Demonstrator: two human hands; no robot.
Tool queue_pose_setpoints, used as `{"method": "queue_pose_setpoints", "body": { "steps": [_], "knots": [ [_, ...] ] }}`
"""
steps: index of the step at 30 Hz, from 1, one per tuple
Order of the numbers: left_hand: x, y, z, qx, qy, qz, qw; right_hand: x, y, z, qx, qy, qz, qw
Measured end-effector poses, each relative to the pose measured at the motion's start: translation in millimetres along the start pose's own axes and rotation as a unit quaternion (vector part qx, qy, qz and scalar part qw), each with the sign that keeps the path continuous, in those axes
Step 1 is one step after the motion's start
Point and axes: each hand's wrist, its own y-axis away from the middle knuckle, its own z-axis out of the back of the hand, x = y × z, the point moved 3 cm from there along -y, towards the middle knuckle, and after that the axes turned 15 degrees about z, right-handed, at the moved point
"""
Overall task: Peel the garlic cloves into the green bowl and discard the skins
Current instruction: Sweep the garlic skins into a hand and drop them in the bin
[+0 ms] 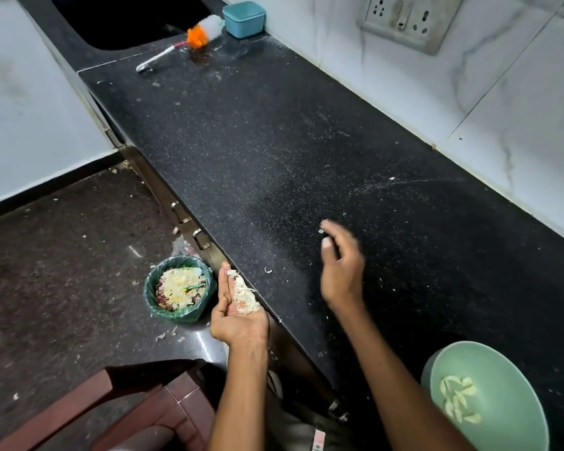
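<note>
My left hand (238, 312) lies palm up at the counter's front edge, cupping a pile of pale garlic skins (244, 293) on its straight fingers. My right hand (341, 265), blurred, hovers over the black counter (274, 141) with fingers loosely curled and nothing visibly in it. The green bowl (515, 415) stands on the counter at the lower right with several peeled garlic cloves (458, 400) inside. On the floor below the left hand sits a green-lined waste bin (179, 288) full of skins. A stray skin scrap (267, 270) lies on the counter.
A bottle brush with orange bristles (189, 39) and a teal plastic box (244, 19) stand at the counter's far end by the sink. A brown chair (127, 408) is at the lower left. Drawer handles (189, 227) line the cabinet front. Skin bits litter the floor.
</note>
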Motion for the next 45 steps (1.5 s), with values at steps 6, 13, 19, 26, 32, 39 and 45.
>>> {"method": "queue_pose_setpoints", "body": {
  "steps": [6, 13, 19, 26, 32, 39, 45],
  "knots": [
    [-0.8, -4.0, 2.6, 0.025, -0.004, -0.007, 1.0, -35.5, -56.3, -9.5, -0.026, -0.035, -0.12, 0.992],
    [-0.4, 1.3, -1.8, -0.012, -0.021, -0.014, 1.0, 26.8, 16.0, -70.2, 0.124, -0.13, -0.057, 0.982],
    [0.4, 0.4, -2.6, 0.01, -0.008, -0.005, 1.0, 47.9, 51.8, -78.2, 0.128, -0.33, -0.133, 0.926],
    [-1.3, -8.2, 8.7, 0.027, -0.017, -0.01, 0.999, 6.2, 17.6, -3.0, -0.107, -0.182, -0.083, 0.974],
    [1.4, -1.8, 4.2, 0.035, 0.003, 0.002, 0.999, -30.1, 22.6, 64.4, -0.224, 0.133, -0.087, 0.962],
    [-0.7, -5.8, 8.2, 0.026, -0.035, -0.002, 0.999, -6.5, 33.7, 12.9, -0.102, 0.031, -0.076, 0.991],
    [1.1, 3.6, 0.0, 0.009, -0.043, 0.005, 0.999, 46.0, 65.8, -60.2, 0.07, -0.127, -0.037, 0.989]
  ]
}}
